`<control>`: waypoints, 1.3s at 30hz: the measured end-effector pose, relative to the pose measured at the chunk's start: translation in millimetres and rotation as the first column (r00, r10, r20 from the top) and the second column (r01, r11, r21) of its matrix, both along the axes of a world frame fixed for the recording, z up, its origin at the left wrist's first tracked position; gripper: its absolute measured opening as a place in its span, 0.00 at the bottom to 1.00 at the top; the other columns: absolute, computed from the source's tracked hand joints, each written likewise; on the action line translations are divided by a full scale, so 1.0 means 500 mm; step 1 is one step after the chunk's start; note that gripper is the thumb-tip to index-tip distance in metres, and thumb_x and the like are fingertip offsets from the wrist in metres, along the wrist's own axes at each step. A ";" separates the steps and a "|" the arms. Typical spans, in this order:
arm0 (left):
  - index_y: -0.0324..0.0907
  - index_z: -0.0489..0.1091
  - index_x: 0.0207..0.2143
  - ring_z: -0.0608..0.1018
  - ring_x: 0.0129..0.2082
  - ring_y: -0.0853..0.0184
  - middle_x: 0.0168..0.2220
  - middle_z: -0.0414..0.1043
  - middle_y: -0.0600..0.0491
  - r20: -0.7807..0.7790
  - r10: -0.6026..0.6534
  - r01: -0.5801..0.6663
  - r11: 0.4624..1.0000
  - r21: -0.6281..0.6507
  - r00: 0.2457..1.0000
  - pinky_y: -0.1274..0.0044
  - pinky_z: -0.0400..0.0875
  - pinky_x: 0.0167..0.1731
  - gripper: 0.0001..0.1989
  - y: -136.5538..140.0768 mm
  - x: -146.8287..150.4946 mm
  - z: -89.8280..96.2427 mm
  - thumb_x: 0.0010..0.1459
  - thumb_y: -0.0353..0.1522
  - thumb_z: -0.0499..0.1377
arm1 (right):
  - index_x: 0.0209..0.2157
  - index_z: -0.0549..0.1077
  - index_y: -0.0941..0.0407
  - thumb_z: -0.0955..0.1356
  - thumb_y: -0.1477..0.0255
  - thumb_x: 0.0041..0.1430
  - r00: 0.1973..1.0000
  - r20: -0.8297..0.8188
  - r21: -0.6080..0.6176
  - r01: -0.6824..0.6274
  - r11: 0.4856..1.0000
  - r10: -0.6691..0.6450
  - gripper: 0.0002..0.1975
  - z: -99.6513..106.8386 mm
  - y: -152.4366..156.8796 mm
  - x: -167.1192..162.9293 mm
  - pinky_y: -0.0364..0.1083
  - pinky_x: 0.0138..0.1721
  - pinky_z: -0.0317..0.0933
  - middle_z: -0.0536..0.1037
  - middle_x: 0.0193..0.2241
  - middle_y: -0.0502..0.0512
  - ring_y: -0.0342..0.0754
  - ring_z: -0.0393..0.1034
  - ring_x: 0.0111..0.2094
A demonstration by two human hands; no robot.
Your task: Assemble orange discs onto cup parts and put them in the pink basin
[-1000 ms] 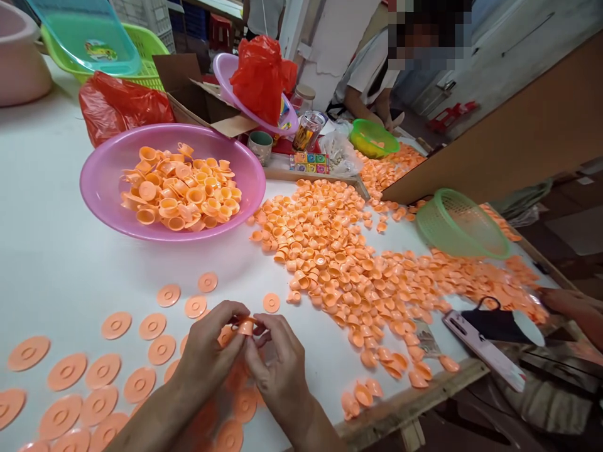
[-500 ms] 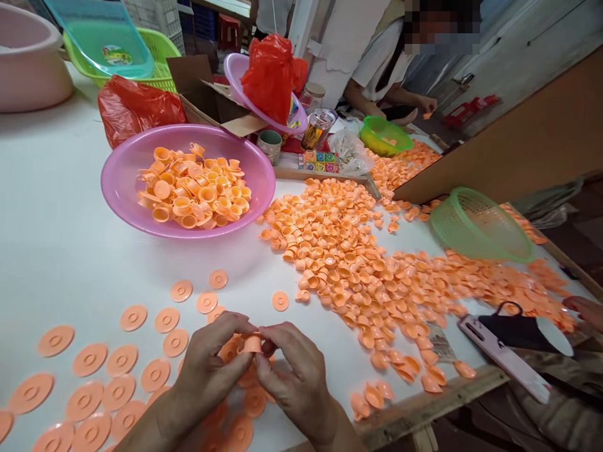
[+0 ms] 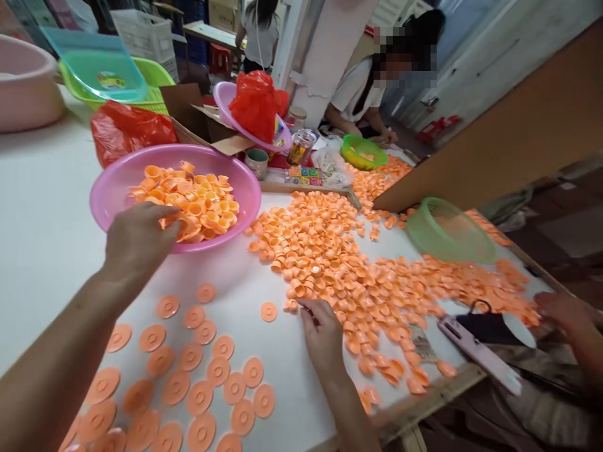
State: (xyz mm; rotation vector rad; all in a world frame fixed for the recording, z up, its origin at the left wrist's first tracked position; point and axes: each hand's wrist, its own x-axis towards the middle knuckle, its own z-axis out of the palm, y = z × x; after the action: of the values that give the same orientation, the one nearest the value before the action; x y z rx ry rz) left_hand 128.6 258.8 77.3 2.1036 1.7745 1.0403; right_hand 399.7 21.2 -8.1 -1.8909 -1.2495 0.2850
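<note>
My left hand [image 3: 144, 235] is over the near rim of a large pink basin [image 3: 106, 188] heaped with small orange plastic cups [image 3: 211, 194]. Its fingers are closed around a small orange cup [image 3: 168, 220] beside that heap. My right hand [image 3: 323, 336] reaches the near left edge of a broad pile of loose orange cups [image 3: 325, 251]. Thumb and forefinger are a little apart there, with the fingertips close to one cup [image 3: 291, 305]; whether they touch it I cannot tell. Orange saucers [image 3: 200, 397], each with a raised ring, lie spread on the white table between my arms.
A green basket [image 3: 447, 232] stands among the cups on the right, near a phone [image 3: 478, 355] and a dark mask [image 3: 492, 328]. Behind the basin are a red bag [image 3: 132, 130] and a cardboard box [image 3: 188, 113]. A co-worker [image 3: 360, 94] sits beyond; another person's hand [image 3: 560, 311] is at right.
My hands have parted from around a single cup. The left has moved up and left to the basin with a cup; the right has moved to the pile's edge. The view has shifted slightly.
</note>
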 end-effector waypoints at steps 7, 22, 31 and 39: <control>0.39 0.76 0.36 0.73 0.41 0.61 0.39 0.74 0.47 -0.116 -0.268 0.292 0.895 0.336 0.956 0.68 0.69 0.43 0.06 -0.117 0.092 -0.037 0.58 0.29 0.59 | 0.41 0.74 0.55 0.68 0.75 0.58 0.995 0.060 -0.134 -0.075 0.988 0.084 0.09 -0.035 0.012 -0.016 0.49 0.39 0.66 0.72 0.36 0.55 0.50 0.69 0.37; 0.47 0.72 0.41 0.70 0.40 0.60 0.39 0.70 0.51 0.079 -0.614 0.595 0.713 -0.370 0.785 0.68 0.61 0.39 0.10 -0.345 0.164 -0.210 0.56 0.29 0.58 | 0.35 0.72 0.54 0.64 0.65 0.65 0.948 -0.313 -0.170 -0.108 0.980 0.050 0.09 0.000 -0.014 -0.044 0.42 0.26 0.64 0.74 0.25 0.49 0.44 0.68 0.24; 0.47 0.75 0.37 0.69 0.38 0.62 0.36 0.72 0.51 0.069 -0.592 0.580 0.750 -0.318 0.803 0.69 0.58 0.38 0.06 -0.351 0.176 -0.222 0.60 0.33 0.58 | 0.36 0.75 0.54 0.61 0.74 0.68 0.974 -0.043 -0.069 -0.226 0.972 0.223 0.12 -0.035 -0.027 -0.100 0.45 0.35 0.67 0.72 0.31 0.53 0.46 0.69 0.33; 0.47 0.77 0.34 0.72 0.38 0.63 0.34 0.76 0.53 0.288 -0.511 0.586 0.693 -0.420 0.810 0.69 0.62 0.39 0.09 -0.329 0.174 -0.199 0.59 0.29 0.56 | 0.35 0.73 0.55 0.59 0.76 0.69 0.936 0.154 -0.079 -0.308 0.948 0.317 0.12 -0.049 -0.033 -0.100 0.45 0.34 0.64 0.69 0.30 0.53 0.47 0.66 0.33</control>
State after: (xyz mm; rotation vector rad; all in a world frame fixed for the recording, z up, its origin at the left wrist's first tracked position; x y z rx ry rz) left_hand 215.5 94.1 -21.9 1.9549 1.0504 0.4859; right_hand 349.5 4.8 -32.8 -1.7837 -1.6755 0.3368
